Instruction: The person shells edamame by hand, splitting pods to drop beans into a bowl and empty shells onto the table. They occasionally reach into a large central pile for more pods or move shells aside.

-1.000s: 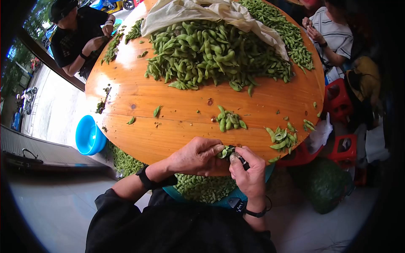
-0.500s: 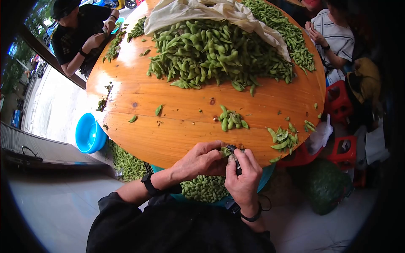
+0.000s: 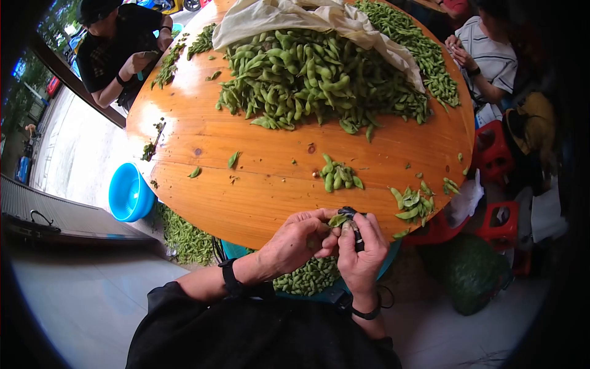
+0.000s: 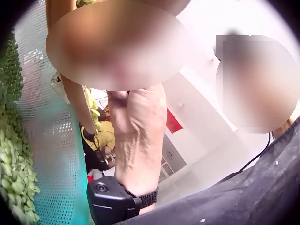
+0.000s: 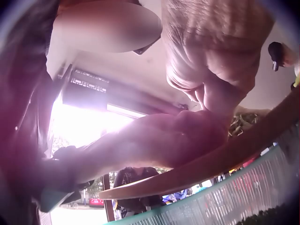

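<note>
Since the earlier frames, both hands are shifted slightly right and back toward the body, at the near tabletop edge.

Left grip: fingertips pinched on one pod, which is held just past the edge, above the basket.
Right grip: fingers curled round a small dark tool, judged to be a cutter, whose tip touches the pod. Blade position cannot be told.

Judgement on technique:
- Only the pod's end should be presented to the tool, with the left fingertips kept back from the cut.
- The pod should be kept over the basket, so that it drops onto the pods already there and not onto the floor.
- The loose pile is near enough for the next pick.

No brand, label or writing can be read in any view.
</note>
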`<state>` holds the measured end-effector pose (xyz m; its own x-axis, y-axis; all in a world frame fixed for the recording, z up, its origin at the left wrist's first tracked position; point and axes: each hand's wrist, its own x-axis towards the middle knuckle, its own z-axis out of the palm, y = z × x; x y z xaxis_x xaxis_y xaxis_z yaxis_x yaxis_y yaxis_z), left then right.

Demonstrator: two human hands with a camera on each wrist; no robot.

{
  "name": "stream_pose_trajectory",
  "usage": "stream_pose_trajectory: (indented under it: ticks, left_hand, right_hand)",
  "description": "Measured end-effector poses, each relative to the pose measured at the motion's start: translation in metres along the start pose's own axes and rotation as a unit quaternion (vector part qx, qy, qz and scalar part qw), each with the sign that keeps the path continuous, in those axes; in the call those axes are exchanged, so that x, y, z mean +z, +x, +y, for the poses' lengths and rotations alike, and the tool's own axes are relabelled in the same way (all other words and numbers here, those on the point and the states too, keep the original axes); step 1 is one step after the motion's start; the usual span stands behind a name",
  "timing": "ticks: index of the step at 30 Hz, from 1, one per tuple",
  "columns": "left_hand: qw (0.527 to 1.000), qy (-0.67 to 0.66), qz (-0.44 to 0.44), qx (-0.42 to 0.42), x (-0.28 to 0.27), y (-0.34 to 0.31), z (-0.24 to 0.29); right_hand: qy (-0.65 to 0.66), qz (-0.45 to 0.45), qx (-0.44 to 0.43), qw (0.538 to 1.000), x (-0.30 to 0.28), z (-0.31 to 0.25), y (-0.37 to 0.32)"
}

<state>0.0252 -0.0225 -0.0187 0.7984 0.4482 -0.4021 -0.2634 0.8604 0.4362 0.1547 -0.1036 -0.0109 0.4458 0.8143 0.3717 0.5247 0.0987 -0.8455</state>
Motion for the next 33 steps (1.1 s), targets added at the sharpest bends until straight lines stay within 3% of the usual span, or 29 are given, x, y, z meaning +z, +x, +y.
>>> stream_pose_trajectory:
  ticks: [1, 4, 5, 7, 9, 11, 15, 18, 20, 21, 23, 25, 26, 27, 29, 30, 32, 33]
  left_hand:
    - [0.996, -0.024, -0.084, 0.019, -0.005, 0.002, -0.001]
    - [0.994, -0.039, -0.099, 0.011, -0.009, 0.003, -0.001]
    - [0.994, -0.039, -0.099, 0.01, -0.009, 0.002, 0.0]
    - [0.989, -0.074, -0.123, -0.015, -0.008, 0.001, 0.003]
    - [0.99, -0.05, -0.131, -0.011, -0.009, 0.001, 0.003]
    - [0.988, -0.081, -0.134, -0.009, -0.004, -0.002, 0.007]
    - [0.983, -0.107, -0.151, -0.008, -0.004, -0.003, 0.007]
    - [0.966, 0.09, -0.241, -0.034, -0.012, -0.012, 0.008]
    - [0.901, 0.331, -0.277, -0.04, -0.011, -0.026, 0.02]
    - [0.88, 0.389, -0.269, -0.039, -0.005, -0.032, 0.027]
    - [0.873, 0.424, -0.236, 0.045, -0.001, -0.031, 0.037]
    - [0.893, 0.423, -0.135, 0.069, 0.004, -0.026, 0.058]
    - [0.866, 0.473, -0.073, 0.142, 0.008, -0.018, 0.065]
    - [0.791, 0.59, 0.001, 0.163, 0.011, -0.011, 0.078]
    - [0.598, 0.79, 0.105, 0.087, 0.032, 0.005, 0.108]
    - [0.597, 0.791, 0.104, 0.089, 0.032, 0.016, 0.115]
    - [0.501, 0.835, 0.119, 0.196, 0.016, 0.042, 0.121]
    - [0.5, 0.835, 0.118, 0.198, 0.005, 0.053, 0.119]
  right_hand:
    - [-0.016, 0.014, -0.036, 0.999, -0.002, 0.003, 0.003]
    - [0.05, 0.022, 0.049, 0.997, -0.013, 0.016, 0.002]
    - [0.099, 0.035, 0.188, 0.976, -0.023, 0.005, 0.006]
    - [-0.004, 0.075, 0.147, 0.986, -0.04, 0.033, 0.009]
    - [-0.249, 0.108, 0.03, 0.962, -0.056, 0.032, 0.023]
    - [-0.299, 0.132, 0.041, 0.944, -0.067, 0.037, 0.022]
    - [-0.267, 0.128, 0.079, 0.952, -0.074, 0.039, 0.015]
    - [-0.26, 0.13, 0.064, 0.955, -0.076, 0.048, 0.008]
    - [-0.262, 0.129, 0.05, 0.955, -0.078, 0.05, 0.005]
    - [-0.25, 0.13, 0.057, 0.958, -0.079, 0.05, 0.005]
    - [-0.237, 0.133, 0.064, 0.96, -0.08, 0.049, 0.005]
    - [-0.231, 0.134, 0.056, 0.962, -0.078, 0.047, 0.007]
    - [-0.23, 0.136, 0.053, 0.962, -0.077, 0.046, 0.008]
    - [-0.234, 0.132, 0.042, 0.962, -0.075, 0.046, 0.008]
    - [-0.237, 0.13, 0.028, 0.962, -0.072, 0.043, 0.008]
    - [-0.231, 0.128, 0.019, 0.964, -0.071, 0.041, 0.008]
    - [-0.221, 0.124, 0.013, 0.967, -0.07, 0.041, 0.007]
    - [-0.222, 0.126, 0.011, 0.967, -0.07, 0.042, 0.007]
